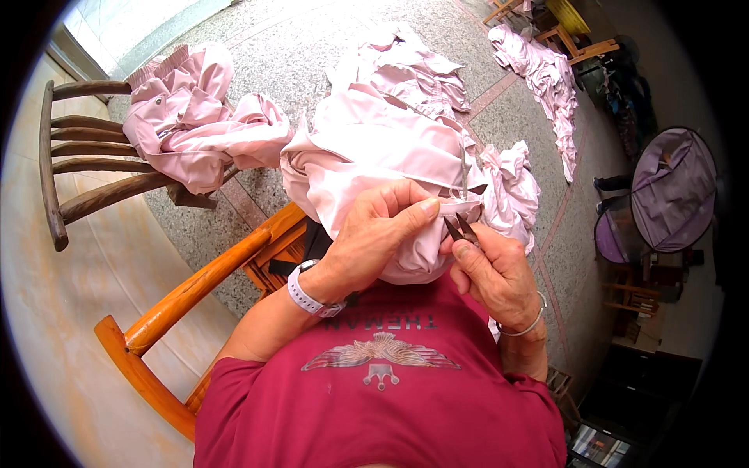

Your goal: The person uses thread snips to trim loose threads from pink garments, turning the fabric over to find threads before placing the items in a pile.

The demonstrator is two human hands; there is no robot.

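Note:
Pale pink garments [374, 156] lie heaped over my lap. My left hand [386, 222] is closed, pinching a narrow pink strip [460, 207] of the cloth between thumb and fingers. In my right hand [495, 273] is a pair of dark thread snips [462, 228], its two pointed blades apart just below the strip. Whether the blades touch the cloth or a thread, I cannot tell. A pale watch strap circles my left wrist, and a bangle my right.
More pink clothing [195, 117] is piled on a wooden chair [94, 165] at the left. An orange-brown wooden armrest [211, 277] is beside my left arm. Another pink heap [542, 82] stretches across the far right. A round purple fabric-covered item [672, 191] stands at the right.

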